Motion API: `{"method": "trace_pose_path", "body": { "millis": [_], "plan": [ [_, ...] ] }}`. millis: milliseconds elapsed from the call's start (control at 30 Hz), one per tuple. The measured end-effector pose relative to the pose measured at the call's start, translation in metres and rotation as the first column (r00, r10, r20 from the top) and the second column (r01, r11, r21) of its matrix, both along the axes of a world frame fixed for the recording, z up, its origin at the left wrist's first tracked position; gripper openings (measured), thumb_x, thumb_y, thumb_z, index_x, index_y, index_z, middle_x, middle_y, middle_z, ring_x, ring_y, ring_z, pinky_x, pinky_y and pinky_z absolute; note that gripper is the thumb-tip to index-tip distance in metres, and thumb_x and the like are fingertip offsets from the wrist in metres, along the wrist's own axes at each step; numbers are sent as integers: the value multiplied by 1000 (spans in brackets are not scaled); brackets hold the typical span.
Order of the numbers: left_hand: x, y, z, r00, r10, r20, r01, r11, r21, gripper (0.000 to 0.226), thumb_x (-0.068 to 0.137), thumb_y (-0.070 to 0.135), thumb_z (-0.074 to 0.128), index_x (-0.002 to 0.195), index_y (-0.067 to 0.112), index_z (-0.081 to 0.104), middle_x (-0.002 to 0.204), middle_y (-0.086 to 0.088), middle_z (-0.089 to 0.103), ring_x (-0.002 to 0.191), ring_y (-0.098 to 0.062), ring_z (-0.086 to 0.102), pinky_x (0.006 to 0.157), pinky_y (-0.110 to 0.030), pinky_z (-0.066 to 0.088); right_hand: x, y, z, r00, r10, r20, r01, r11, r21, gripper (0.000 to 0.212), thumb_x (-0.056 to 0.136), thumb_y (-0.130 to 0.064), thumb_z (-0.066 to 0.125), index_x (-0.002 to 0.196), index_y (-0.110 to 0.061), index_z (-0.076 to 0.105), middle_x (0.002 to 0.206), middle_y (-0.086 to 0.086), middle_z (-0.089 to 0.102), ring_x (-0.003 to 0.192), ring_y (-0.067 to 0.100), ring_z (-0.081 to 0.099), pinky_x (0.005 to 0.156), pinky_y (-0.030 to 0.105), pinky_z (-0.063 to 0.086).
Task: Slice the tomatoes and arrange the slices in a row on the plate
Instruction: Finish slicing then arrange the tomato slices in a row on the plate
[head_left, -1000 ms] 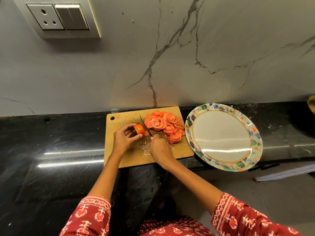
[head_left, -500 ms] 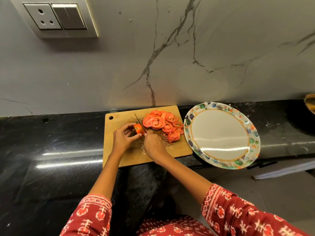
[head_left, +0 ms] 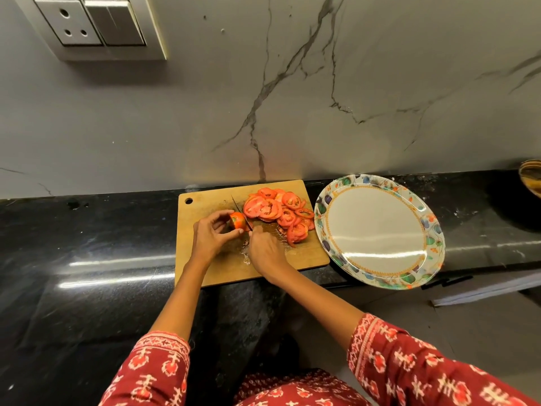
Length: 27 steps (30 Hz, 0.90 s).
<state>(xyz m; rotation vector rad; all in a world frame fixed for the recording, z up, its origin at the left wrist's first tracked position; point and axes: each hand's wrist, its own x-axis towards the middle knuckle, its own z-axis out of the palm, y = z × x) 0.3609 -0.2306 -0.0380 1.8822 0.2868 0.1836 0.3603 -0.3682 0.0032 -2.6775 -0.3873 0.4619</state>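
A small end piece of tomato (head_left: 237, 220) stands on the wooden cutting board (head_left: 205, 268). My left hand (head_left: 211, 236) pinches it between thumb and fingertips. My right hand (head_left: 265, 252) grips the handle of a knife (head_left: 241, 212), whose dark blade lies against the piece's right face and points away from me. A heap of several red tomato slices (head_left: 278, 213) covers the board's far right part. The white plate (head_left: 377, 183) with a flowered rim lies just right of the board and holds nothing.
The black stone counter (head_left: 96, 247) runs under board and plate, against a grey veined wall. The plate's near edge overhangs the counter's front. A dark round vessel (head_left: 531, 180) shows at the far right edge. A socket plate (head_left: 96, 24) is on the wall, upper left.
My right hand has drawn the knife slightly toward the tomato piece and back along the board. The left hand keeps its pinch. The view has shifted a little.
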Motion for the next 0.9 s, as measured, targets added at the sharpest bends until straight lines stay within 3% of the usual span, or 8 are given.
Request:
{"method": "trace_pose_path", "body": {
  "millis": [533, 733, 900],
  "plan": [
    [-3, -3, 1, 999, 33, 12, -32, 993, -110, 49, 66, -2, 78, 110, 8, 60, 111, -6, 61, 106, -17, 58, 92, -25, 48, 3, -1, -8, 998, 10, -54, -8, 999, 39, 33, 104, -20, 25, 117, 2, 45, 112, 24, 61, 104, 39, 58, 78, 41, 42],
    [-4, 0, 0, 999, 38, 15, -36, 991, -129, 49, 65, -5, 78, 108, 11, 60, 107, 0, 61, 106, -17, 58, 89, -18, 49, -6, -9, -12, 997, 12, -76, -8, 998, 56, 34, 104, -21, 26, 118, 2, 47, 113, 23, 61, 107, 38, 56, 82, 40, 42],
    [-4, -2, 0, 999, 42, 21, -39, 992, -116, 49, 65, -4, 78, 109, 8, 60, 111, -6, 61, 106, -17, 59, 86, -13, 49, 2, 2, -12, 991, -18, -129, 23, 999, 33, 32, 103, -18, 27, 120, 2, 46, 119, 23, 59, 112, 39, 54, 85, 41, 42]
  ]
}}
